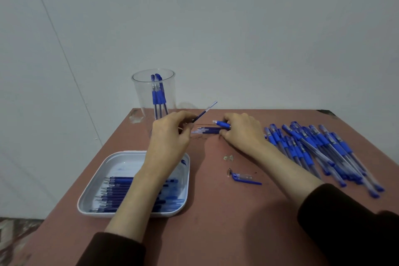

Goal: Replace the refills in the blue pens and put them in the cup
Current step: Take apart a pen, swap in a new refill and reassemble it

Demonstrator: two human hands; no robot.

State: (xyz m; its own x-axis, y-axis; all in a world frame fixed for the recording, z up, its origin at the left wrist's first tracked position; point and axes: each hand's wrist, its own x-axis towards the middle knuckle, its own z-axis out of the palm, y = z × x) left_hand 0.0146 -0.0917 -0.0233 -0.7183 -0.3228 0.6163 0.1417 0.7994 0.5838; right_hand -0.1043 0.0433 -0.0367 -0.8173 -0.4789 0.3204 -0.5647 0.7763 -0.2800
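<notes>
Head view: the left hand pinches a refill between thumb and fingertips. The refill's long axis slants up and to the right, w/ its free end raised above the table and over the gap between the two hands. The right hand is curled round a pen barrel, which lies roughly level w/ its open-looking end toward the left hand — so refill and barrel are near each other but not in line, and the refill would have to tip down and turn to enter. Either hand could close that gap; the left looks freer to swing. A few loose refills lie flat on the table just below the barrel, between the hands. The cup stands at the far left corner, beyond the left hand, w/ some finished pens upright inside. The tray of refills sits under the left forearm, which hides part of it. The pile of blue pens lies to the right of the right arm, and a pen cap lies apart on the table near the front. Hard to make out: which end of the held refill is the tip, how much barrel the right palm covers — also whether this refill is old or new.
</notes>
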